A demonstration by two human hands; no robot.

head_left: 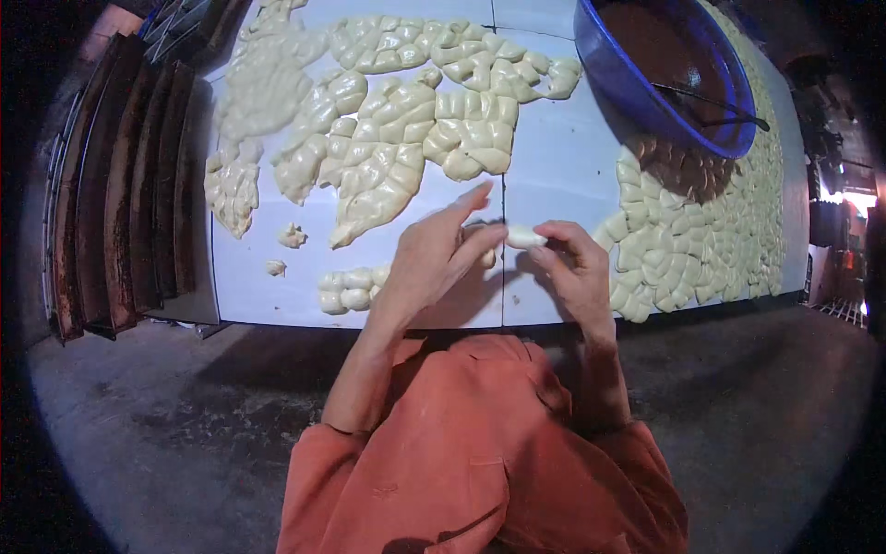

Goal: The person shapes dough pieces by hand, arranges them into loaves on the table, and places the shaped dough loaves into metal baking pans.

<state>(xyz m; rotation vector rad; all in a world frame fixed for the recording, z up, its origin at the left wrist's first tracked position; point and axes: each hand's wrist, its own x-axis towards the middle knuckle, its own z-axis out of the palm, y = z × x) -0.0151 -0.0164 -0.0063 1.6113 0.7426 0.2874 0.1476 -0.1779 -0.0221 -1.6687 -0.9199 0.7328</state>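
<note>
Both hands meet over the near edge of a smooth white table [563, 175], working one small piece of pale dough [524, 238] between them. The left hand [434, 263] has its thumb and bent fingers closed on the left end of the piece, while its forefinger sticks out straight toward the far side of the table. The right hand [574, 270] curls its fingertips and thumb around the right end, so the soft, oblong lump is pinched from both sides and held just above the table surface. Around it the table is covered with cream-coloured dough pieces: a broad, lumpy spread of rounded, pillow-like portions [397, 120] pressed together at the far left and centre, a tight bed of smaller scale-like pieces [688, 240] on the right, a short row of three or four plump pieces [351, 289] just left of the left hand, and two stray scraps [291, 235] near the left edge. A deep blue bowl [614, 69] with a glossy rim stands at the far right, holding a smooth brown filling [660, 46] with a dark utensil [711, 100] resting in it. Dark, rust-coloured metal trays [120, 194] stand stacked on edge to the left. The person wears an orange garment [480, 452], and the floor [175, 434] below is rough grey concrete.
</note>
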